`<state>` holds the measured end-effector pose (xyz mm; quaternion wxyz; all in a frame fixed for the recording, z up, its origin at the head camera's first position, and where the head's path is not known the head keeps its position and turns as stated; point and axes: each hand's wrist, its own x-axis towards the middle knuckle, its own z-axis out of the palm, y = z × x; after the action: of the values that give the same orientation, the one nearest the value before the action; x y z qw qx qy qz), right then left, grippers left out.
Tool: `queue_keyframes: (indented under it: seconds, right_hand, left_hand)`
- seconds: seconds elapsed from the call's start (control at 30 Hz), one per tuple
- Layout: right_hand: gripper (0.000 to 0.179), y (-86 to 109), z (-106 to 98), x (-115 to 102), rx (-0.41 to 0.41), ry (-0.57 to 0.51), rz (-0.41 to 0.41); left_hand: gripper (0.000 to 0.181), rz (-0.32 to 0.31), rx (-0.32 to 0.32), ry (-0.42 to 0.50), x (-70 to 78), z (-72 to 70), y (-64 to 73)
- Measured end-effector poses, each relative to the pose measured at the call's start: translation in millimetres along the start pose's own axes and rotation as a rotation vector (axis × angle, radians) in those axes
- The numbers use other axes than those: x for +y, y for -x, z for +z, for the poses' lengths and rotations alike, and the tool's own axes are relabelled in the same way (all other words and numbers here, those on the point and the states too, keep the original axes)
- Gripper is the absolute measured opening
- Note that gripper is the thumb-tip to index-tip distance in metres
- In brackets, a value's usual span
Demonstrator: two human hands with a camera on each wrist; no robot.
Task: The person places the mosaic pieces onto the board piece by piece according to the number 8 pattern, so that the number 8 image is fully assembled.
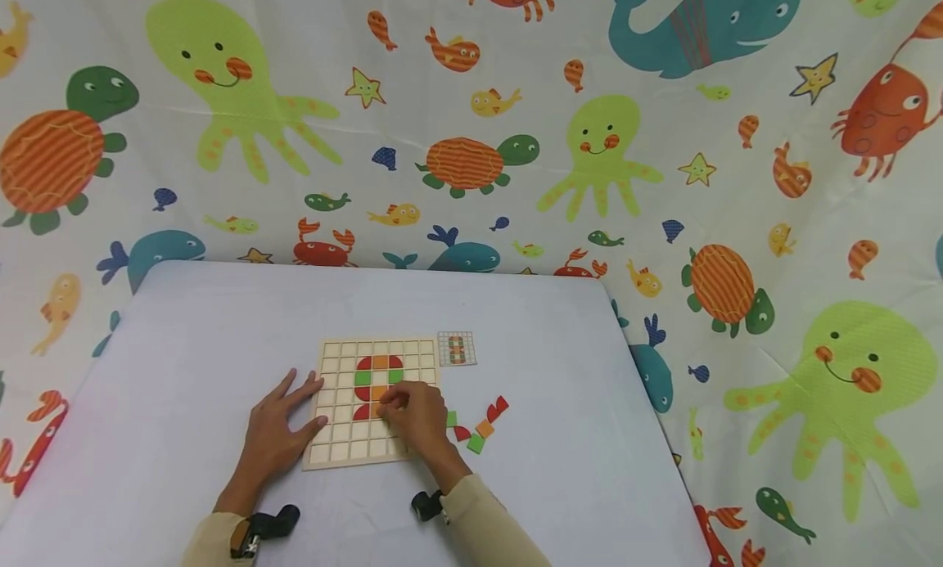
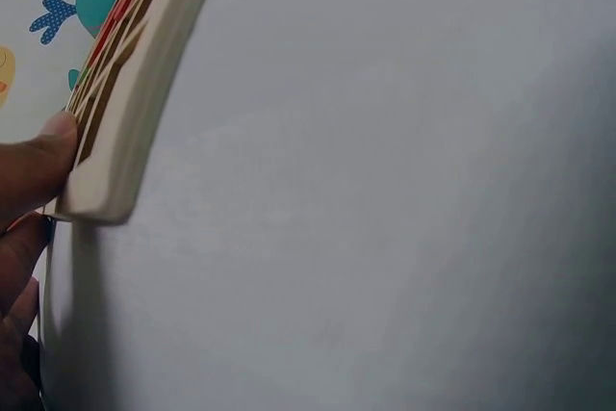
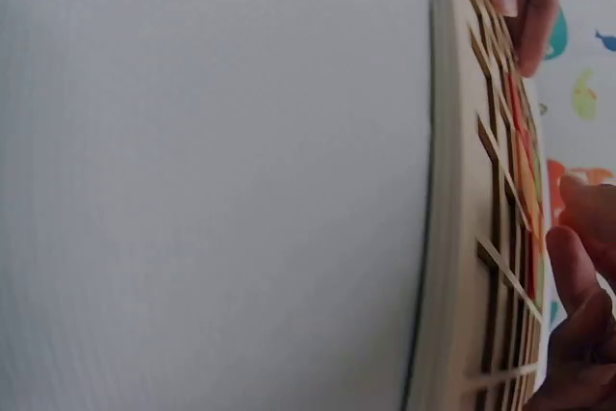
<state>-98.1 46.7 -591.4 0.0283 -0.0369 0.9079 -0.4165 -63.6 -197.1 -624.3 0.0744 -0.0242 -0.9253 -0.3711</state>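
A wooden grid board [image 1: 346,451] lies on the white table with red, green and orange tiles set in its middle cells. My left hand [image 1: 276,428] rests spread along the board's left edge; its thumb [image 2: 43,156] lies on the rim in the left wrist view. Over the lower middle of the pattern, my right hand [image 1: 421,420] has curled fingers and pinches an orange tile [image 1: 375,411] beside a red quarter-round tile [image 1: 361,412]. The right hand covers several cells. In the right wrist view its fingertips [image 3: 568,243] sit right at the board's coloured tiles.
A small pattern card [image 1: 457,349] lies by the board's upper right corner. To the right are loose tiles, among them a green square [image 1: 476,443], an orange square [image 1: 485,428] and a red piece [image 1: 503,403]. A sea-animal curtain [image 1: 471,84] hangs behind the table.
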Motion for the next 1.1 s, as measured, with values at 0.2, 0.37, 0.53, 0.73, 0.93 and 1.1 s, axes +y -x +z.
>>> queue_keyframes:
  seconds: [0.2, 0.37, 0.53, 0.73, 0.93, 1.1]
  right_hand:
    - [0.012, 0.1, -20, 10, 0.031, -0.066, -0.012]
    - [0.014, 3.3, -43, 25, 0.03, -0.106, 0.002]
    - [0.017, 11.7, -69, 42, 0.05, -0.119, 0.046]
    - [0.017, 25.0, -93, 63, 0.089, -0.08, 0.1]
    - [0.016, 40.5, -100, 79, 0.099, -0.082, 0.131]
    - [0.02, 50.7, -97, 86, 0.074, -0.076, 0.148]
  left_hand:
    - [0.064, 0.008, 0.007, 0.003, -1.4, 1.1, 0.0]
    - [0.063, 0.014, 0.011, 0.007, -2.4, 1.1, -0.3]
    - [0.064, 0.013, 0.01, 0.004, -3.0, 1.2, 0.4]
    - [0.064, 0.008, 0.009, 0.003, -2.7, 1.3, 0.2]
    - [0.064, 0.011, 0.007, 0.005, -2.8, 1.4, -0.2]
    - [0.064, 0.002, 0.0, 0.0, -3.0, 2.1, 0.4]
